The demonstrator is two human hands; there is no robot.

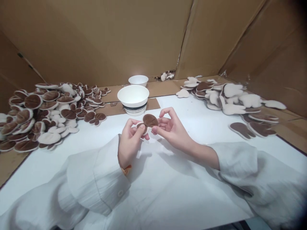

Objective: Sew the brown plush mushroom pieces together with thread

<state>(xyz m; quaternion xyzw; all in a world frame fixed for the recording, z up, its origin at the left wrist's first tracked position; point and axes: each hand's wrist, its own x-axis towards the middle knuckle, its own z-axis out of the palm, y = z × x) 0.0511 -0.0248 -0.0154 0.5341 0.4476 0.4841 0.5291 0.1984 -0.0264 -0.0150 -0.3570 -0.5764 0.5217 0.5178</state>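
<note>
A small brown plush piece with rounded lobes and a pale edge is held up over the white table. My left hand pinches its left lobe between thumb and fingers. At its right edge, the thumb of my right hand presses near the lower rim, with the index finger arched above and the other fingers curled. Any thread or needle there is too small to make out. Just beyond my hands stands a white bowl with dark thread wound round its lower part.
A second white bowl stands behind the first. Finished-looking brown and white plush pieces form a big heap at left. Flat brown and white fabric pieces are piled at right. Cardboard walls enclose the table; scraps lie at the back.
</note>
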